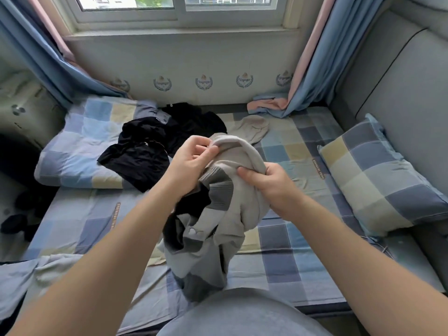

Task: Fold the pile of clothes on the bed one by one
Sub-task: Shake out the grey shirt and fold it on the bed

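- Both hands are up over the middle of the bed, sharing one bunched beige-and-grey knit garment with dark ribbed trim (213, 241).
- The left hand (191, 163) pinches the pale top edge between thumb and fingers.
- The right hand (272, 185) is curled round the fabric just beside it, thumb pressing in.
- The garment hangs from both grips, its low end touching the blue, cream and grey checked bedsheet (291, 253) at the near edge.
- The pile of crumpled black clothes (155, 144) lies far left, partly on a folded checked quilt (80, 141).
- A flat beige cloth piece (253, 128) lies beyond the hands.
- A checked pillow (378, 180) sits on the right.
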{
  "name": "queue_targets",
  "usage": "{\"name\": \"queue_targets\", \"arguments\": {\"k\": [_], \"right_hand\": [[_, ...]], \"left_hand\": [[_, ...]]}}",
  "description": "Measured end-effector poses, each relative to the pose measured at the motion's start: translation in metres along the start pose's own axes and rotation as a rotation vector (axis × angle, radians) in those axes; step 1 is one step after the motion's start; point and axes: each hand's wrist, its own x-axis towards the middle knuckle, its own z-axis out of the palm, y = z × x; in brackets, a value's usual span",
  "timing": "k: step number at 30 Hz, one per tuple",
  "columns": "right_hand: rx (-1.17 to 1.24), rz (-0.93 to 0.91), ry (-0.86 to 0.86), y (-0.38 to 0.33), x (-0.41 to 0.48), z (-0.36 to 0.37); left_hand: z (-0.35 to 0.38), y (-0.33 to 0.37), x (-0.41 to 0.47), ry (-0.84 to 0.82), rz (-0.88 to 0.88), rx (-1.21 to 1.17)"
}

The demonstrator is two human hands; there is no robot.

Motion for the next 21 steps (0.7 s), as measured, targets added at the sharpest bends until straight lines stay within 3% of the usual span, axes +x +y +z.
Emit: {"name": "queue_targets", "arguments": {"k": [3,7,10,16,19,21], "right_hand": [[0.168,0.009,0.088,-0.005,0.003,-0.003],[0.275,-0.05,0.119,-0.015,0.005,-0.009],[0.284,-0.048,0.13,-0.018,0.003,-0.017],[0.251,0.022,0.382,-0.003,0.004,-0.048],[0.13,0.153,0.532,0.024,0.005,-0.072],[-0.035,0.25,0.537,0.041,0.002,-0.079]], "left_hand": [[-0.006,-0.031,-0.018,0.005,-0.128,0.074],[-0.004,-0.071,-0.033,-0.135,-0.305,0.181],[0.005,-0.088,-0.034,-0.169,-0.402,0.079],[0.012,-0.068,-0.019,0.041,-0.531,-0.287],[0.018,-0.045,-0.015,0.013,-0.509,-0.431],[0.026,-0.029,-0.015,-0.03,-0.477,-0.438]]}}
